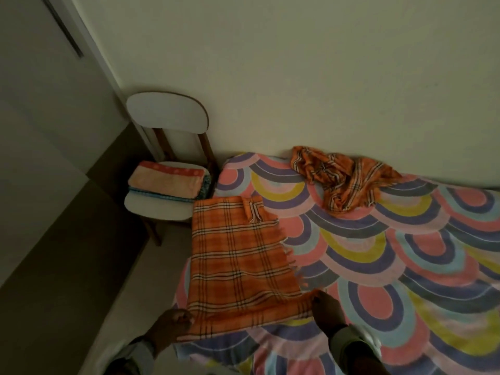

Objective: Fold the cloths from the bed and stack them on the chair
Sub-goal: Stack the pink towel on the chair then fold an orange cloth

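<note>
An orange plaid cloth [238,261] lies spread flat on the bed's near left corner, one far corner flipped over. My left hand [170,324] pinches its near left corner. My right hand [326,308] grips its near right corner. A second orange plaid cloth [342,181] lies crumpled by the wall at the far side of the bed. The white chair [157,208] stands left of the bed and carries a stack of folded cloths [167,184], a peach one on top.
The bed [392,266] has a cover of coloured arcs and fills the right half of the view. A pale wall runs behind the bed and chair. Bare floor [81,266] lies to the left, beside a door or panel.
</note>
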`<act>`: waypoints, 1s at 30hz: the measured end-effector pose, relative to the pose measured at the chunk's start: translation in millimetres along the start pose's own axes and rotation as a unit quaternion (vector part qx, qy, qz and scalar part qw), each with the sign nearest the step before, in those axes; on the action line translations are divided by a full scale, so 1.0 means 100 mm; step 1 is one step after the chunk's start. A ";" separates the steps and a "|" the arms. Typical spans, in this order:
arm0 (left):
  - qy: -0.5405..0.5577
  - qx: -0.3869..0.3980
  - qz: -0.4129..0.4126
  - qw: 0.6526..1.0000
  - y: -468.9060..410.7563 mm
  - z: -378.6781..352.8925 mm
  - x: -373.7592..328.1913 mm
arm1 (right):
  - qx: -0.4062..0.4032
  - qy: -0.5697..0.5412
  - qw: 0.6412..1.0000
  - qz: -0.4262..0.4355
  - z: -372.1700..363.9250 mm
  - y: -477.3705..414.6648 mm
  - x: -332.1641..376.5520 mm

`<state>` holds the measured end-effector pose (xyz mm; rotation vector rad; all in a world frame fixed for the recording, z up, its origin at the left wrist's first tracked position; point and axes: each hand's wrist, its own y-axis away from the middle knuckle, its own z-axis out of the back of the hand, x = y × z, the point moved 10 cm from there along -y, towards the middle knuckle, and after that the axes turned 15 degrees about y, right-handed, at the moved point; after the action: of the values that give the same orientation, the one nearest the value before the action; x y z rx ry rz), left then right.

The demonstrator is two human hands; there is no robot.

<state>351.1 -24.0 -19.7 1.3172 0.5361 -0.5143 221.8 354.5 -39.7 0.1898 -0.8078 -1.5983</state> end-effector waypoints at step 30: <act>0.111 -0.323 -0.681 0.648 2.43 1.51 -4.91 | -0.587 -0.254 0.744 0.195 4.47 1.57 2.52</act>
<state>136.1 -105.1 500.5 0.0312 1.7588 -1.2250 47.8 297.8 465.3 -1.2944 -0.0651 -1.4708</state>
